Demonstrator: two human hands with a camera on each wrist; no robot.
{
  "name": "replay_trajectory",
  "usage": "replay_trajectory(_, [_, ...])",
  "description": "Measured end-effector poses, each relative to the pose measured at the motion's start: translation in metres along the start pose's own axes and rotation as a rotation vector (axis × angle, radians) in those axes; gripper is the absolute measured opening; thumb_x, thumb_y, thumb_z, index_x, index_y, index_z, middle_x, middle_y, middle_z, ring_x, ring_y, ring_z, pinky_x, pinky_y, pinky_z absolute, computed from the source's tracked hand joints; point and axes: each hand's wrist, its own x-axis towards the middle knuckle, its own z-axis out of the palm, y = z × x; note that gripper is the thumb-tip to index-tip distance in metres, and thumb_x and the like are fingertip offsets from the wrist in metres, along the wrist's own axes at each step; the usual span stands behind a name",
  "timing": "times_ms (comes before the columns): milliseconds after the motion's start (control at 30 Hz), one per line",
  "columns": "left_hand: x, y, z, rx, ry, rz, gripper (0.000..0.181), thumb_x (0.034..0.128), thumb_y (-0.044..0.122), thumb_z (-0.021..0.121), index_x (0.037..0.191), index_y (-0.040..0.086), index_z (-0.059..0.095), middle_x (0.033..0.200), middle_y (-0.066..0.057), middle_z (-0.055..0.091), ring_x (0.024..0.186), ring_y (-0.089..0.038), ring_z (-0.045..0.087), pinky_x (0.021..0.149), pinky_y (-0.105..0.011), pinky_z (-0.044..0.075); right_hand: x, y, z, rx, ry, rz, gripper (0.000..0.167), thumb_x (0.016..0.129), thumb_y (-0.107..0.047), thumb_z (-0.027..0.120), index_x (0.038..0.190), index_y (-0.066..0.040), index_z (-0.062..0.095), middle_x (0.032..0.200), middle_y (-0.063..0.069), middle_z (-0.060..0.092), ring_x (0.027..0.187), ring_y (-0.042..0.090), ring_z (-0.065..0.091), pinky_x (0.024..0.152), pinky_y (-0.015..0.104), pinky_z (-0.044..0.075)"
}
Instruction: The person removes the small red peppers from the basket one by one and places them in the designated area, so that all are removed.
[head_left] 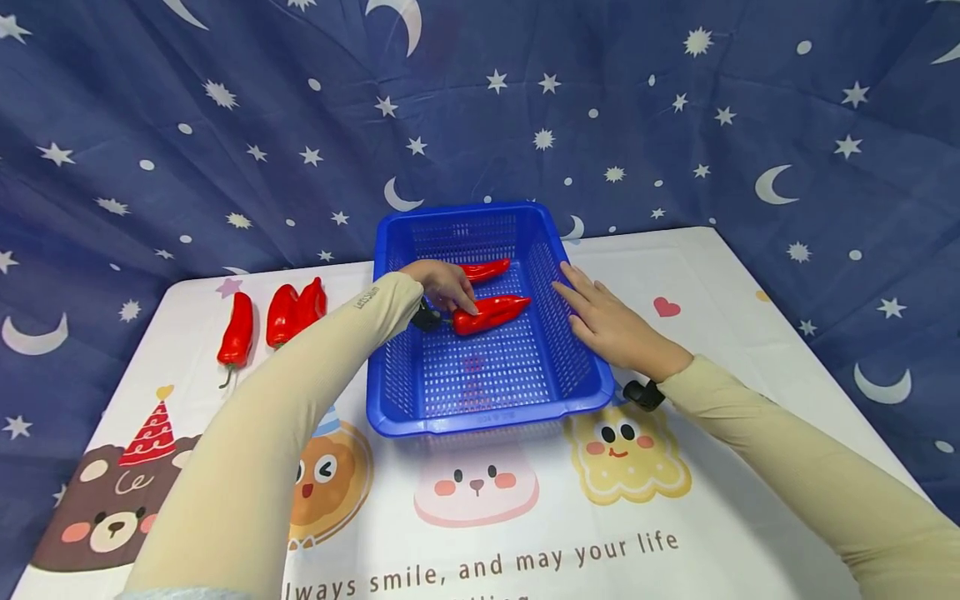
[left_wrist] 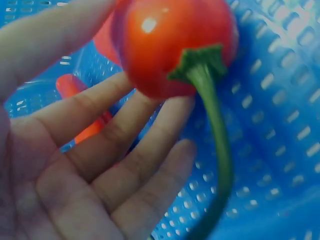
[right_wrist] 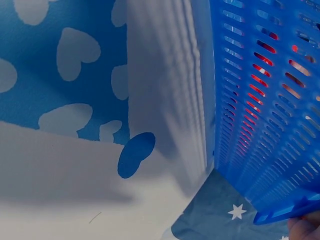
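Observation:
A blue perforated plastic basket (head_left: pixel 491 417) stands on the table. Inside it, my left hand (head_left: pixel 446 285) pinches a long red pepper (head_left: pixel 495 314) near its stem end. The left wrist view shows the thumb on one side of that pepper (left_wrist: pixel 175 45) and the fingers on the other, its green stem (left_wrist: pixel 215 120) pointing out. Another red pepper (head_left: pixel 489 269) lies farther back in the basket, partly hidden by the hand. My right hand (head_left: pixel 611 321) rests on the basket's right rim with straight fingers; in the right wrist view only fingertips (right_wrist: pixel 302 230) show at the rim.
Left of the basket, more red peppers lie on the white printed tablecloth (head_left: pixel 600 575): one apart (head_left: pixel 237 332) and a pair (head_left: pixel 283 315) side by side, partly behind the left sleeve (head_left: pixel 300 400). A dark blue star-and-moon curtain (head_left: pixel 480 100) hangs behind the table.

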Motion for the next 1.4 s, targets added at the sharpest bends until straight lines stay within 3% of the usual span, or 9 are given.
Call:
replay_trajectory(200, [0.019, 0.006, 0.001, -0.050, 0.051, -0.045, 0.029, 0.0799, 0.028, 0.075, 0.103, 0.011, 0.067, 0.079, 0.002, 0.055, 0.074, -0.012, 0.055, 0.071, -0.028, 0.055, 0.000, -0.001, -0.001, -0.001, -0.003, 0.004, 0.055, 0.099, -0.022, 0.036, 0.149, -0.005, 0.022, 0.159, 0.011, 0.004, 0.147, 0.030, 0.006, 0.118, 0.054, 0.009])
replay_trajectory(300, [0.054, -0.006, -0.005, -0.036, 0.067, -0.070, 0.035, 0.0731, 0.031, 0.080, 0.100, 0.012, 0.069, 0.091, -0.002, 0.061, 0.084, -0.018, 0.061, 0.072, -0.031, 0.056, -0.001, -0.001, -0.001, -0.002, -0.001, 0.006, 0.055, 0.099, -0.022, 0.036, 0.149, -0.004, 0.022, 0.159, 0.011, 0.004, 0.147, 0.030, 0.006, 0.118, 0.054, 0.009])
replay_trajectory(467, [0.063, 0.001, -0.002, 0.014, 0.092, -0.140, 0.047, 0.0685, 0.031, 0.084, 0.107, 0.011, 0.066, 0.114, -0.011, 0.062, 0.105, -0.029, 0.061, 0.085, -0.037, 0.054, 0.001, -0.001, -0.001, -0.004, 0.000, -0.001, 0.055, 0.099, -0.023, 0.036, 0.149, -0.004, 0.022, 0.159, 0.012, 0.004, 0.147, 0.030, 0.006, 0.118, 0.054, 0.009])
replay_trajectory(567, [0.045, 0.014, 0.003, 0.023, 0.103, -0.170, 0.048, 0.0674, 0.028, 0.085, 0.107, 0.010, 0.065, 0.117, -0.014, 0.061, 0.107, -0.031, 0.061, 0.088, -0.038, 0.053, 0.001, -0.001, 0.000, -0.004, 0.000, 0.000, 0.055, 0.099, -0.023, 0.035, 0.149, -0.005, 0.022, 0.159, 0.011, 0.004, 0.147, 0.030, 0.006, 0.118, 0.054, 0.009])
replay_trajectory(733, [-0.018, 0.047, 0.024, -0.001, 0.158, -0.201, 0.041, 0.0803, 0.019, 0.075, 0.117, 0.007, 0.061, 0.130, -0.015, 0.055, 0.120, -0.031, 0.054, 0.102, -0.040, 0.046, 0.001, -0.001, -0.001, -0.001, 0.005, 0.006, 0.055, 0.098, -0.023, 0.036, 0.149, -0.005, 0.023, 0.159, 0.011, 0.004, 0.147, 0.030, 0.006, 0.118, 0.054, 0.009])
replay_trajectory(833, [-0.039, 0.055, 0.033, -0.005, 0.183, -0.180, 0.036, 0.0857, 0.016, 0.069, 0.119, 0.005, 0.059, 0.131, -0.014, 0.054, 0.123, -0.031, 0.052, 0.103, -0.038, 0.045, 0.001, -0.001, -0.001, -0.002, 0.005, 0.007, 0.055, 0.098, -0.023, 0.036, 0.149, -0.004, 0.023, 0.159, 0.011, 0.005, 0.147, 0.030, 0.006, 0.118, 0.054, 0.009])
replay_trajectory(967, [-0.052, 0.055, 0.037, -0.005, 0.209, -0.108, 0.028, 0.0877, 0.013, 0.065, 0.113, 0.001, 0.062, 0.115, -0.010, 0.058, 0.115, -0.028, 0.056, 0.099, -0.034, 0.049, 0.001, -0.002, 0.000, -0.006, 0.003, -0.001, 0.055, 0.098, -0.023, 0.036, 0.148, -0.004, 0.023, 0.159, 0.012, 0.005, 0.147, 0.030, 0.006, 0.118, 0.054, 0.010])
replay_trajectory(1167, [-0.057, 0.050, 0.033, -0.097, 0.273, -0.006, 0.028, 0.0873, 0.014, 0.066, 0.111, -0.001, 0.062, 0.084, -0.001, 0.050, 0.072, -0.014, 0.047, 0.079, -0.026, 0.051, 0.001, -0.002, -0.001, -0.001, 0.005, -0.006, 0.055, 0.098, -0.022, 0.036, 0.148, -0.003, 0.024, 0.159, 0.012, 0.005, 0.147, 0.031, 0.007, 0.118, 0.054, 0.009])
replay_trajectory(1400, [-0.068, 0.046, 0.030, -0.245, 0.341, 0.072, 0.042, 0.0860, 0.018, 0.068, 0.123, 0.000, 0.058, 0.113, -0.013, 0.061, 0.093, -0.023, 0.064, 0.088, -0.034, 0.055, 0.001, -0.002, -0.001, -0.006, 0.011, -0.007, 0.055, 0.098, -0.021, 0.036, 0.148, -0.003, 0.024, 0.159, 0.013, 0.005, 0.147, 0.032, 0.007, 0.117, 0.056, 0.009])
